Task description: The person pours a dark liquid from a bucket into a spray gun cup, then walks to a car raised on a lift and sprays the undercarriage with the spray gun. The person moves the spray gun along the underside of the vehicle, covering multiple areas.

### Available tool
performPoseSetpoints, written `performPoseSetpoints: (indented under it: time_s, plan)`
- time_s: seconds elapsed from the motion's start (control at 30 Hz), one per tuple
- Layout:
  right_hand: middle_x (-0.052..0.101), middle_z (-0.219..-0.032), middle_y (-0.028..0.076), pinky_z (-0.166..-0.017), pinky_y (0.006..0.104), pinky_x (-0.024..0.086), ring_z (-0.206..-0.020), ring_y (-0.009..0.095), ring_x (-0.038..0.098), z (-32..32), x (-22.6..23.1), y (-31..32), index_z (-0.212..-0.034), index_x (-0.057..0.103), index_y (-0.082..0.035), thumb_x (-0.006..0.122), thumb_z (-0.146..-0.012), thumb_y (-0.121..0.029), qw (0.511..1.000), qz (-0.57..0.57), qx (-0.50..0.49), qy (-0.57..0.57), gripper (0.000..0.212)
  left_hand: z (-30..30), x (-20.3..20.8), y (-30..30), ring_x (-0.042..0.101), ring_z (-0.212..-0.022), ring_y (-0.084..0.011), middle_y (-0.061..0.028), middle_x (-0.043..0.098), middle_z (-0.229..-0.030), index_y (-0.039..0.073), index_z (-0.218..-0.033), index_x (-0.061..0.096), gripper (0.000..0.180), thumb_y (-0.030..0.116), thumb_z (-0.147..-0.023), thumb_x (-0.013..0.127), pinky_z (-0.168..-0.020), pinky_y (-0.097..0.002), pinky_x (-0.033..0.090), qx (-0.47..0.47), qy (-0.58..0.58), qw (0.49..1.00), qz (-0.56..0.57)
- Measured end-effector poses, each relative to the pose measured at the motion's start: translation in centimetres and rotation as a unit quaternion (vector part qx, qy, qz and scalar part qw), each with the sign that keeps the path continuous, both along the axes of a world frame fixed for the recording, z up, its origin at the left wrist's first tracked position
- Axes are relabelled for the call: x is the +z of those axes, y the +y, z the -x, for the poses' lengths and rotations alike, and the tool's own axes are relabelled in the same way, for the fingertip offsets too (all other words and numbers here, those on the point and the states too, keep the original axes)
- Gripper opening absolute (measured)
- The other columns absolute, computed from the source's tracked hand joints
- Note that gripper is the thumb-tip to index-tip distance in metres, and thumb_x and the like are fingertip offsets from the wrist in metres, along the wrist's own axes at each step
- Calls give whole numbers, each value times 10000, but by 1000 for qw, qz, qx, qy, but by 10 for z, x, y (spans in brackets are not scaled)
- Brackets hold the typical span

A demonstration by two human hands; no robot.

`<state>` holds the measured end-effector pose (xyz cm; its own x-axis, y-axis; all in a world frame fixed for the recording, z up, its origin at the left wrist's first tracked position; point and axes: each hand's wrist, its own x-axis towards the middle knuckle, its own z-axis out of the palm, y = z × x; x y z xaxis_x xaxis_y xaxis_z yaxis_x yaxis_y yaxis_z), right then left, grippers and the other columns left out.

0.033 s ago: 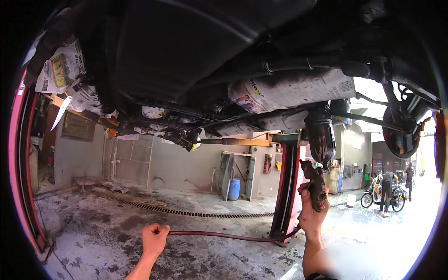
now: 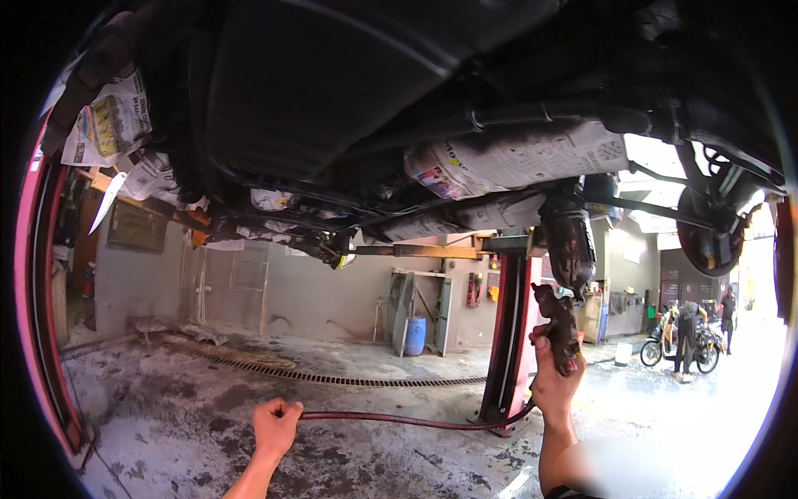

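Note:
My right hand (image 2: 555,389), raised at right, is closed around the handle of a dark, grimy spray gun (image 2: 559,320). A black-coated canister (image 2: 569,249) stands upright above the gun's head. From below that hand a dark red hose (image 2: 399,418) sags across to my left hand (image 2: 276,428), which grips it in a closed fist. Overhead spreads the black underside of a raised vehicle (image 2: 324,91). Newspaper (image 2: 524,160) speckled with black covers a long rounded part just above and left of the canister. Most of the gun's handle is hidden by my fingers.
A red lift post (image 2: 507,333) stands just left of my right hand; another red post (image 2: 37,291) rises at far left. A blue drum (image 2: 415,337) stands by the back wall. A floor drain grate (image 2: 332,380) crosses the floor. People stand near a motorcycle (image 2: 657,349) at right.
The view has shifted very slightly. Both hands keep the same grips on the hose and the spray gun.

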<state>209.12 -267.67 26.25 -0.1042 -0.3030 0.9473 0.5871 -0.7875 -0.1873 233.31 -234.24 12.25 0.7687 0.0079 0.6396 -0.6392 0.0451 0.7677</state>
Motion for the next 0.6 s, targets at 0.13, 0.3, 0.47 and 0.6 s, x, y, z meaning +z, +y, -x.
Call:
performPoseSetpoints:
  time_s: [0.13,0.3,0.47,0.6]
  plan:
    - [706,-927,38,-765,255,501,-810,74,578,32,-21,38,-1221,646,46,675,-993,-113,998,22,-58,17,279,4,-16,16,336,-583,-92,-8,384,-562,54,-633,434,445,171,-949,724,-554,-386,327,-20,-15,999,-25]
    - [740,-941,121,-805,339,526,-843,199,656,76,-33,71,-1414,549,82,678,-962,-76,985,65,-156,16,496,18,-22,6,380,-575,-99,-22,456,-579,42,-647,477,442,238,-980,693,-551,-393,341,-80,-5,996,-44]
    - [754,-970,107,-936,373,408,-845,222,568,116,-18,99,-1438,542,50,691,-935,-52,930,143,-338,-29,534,32,-17,-16,454,-570,-127,-51,523,-580,11,-660,512,494,318,-1027,633,-567,-403,380,-118,-4,989,-89]
    - [733,-906,90,-938,373,395,-833,220,557,140,5,118,-1434,540,56,688,-935,-41,889,146,-432,-36,529,37,-17,-37,494,-601,-136,-44,507,-601,30,-666,498,489,310,-1051,608,-590,-418,404,-188,-28,978,-87]
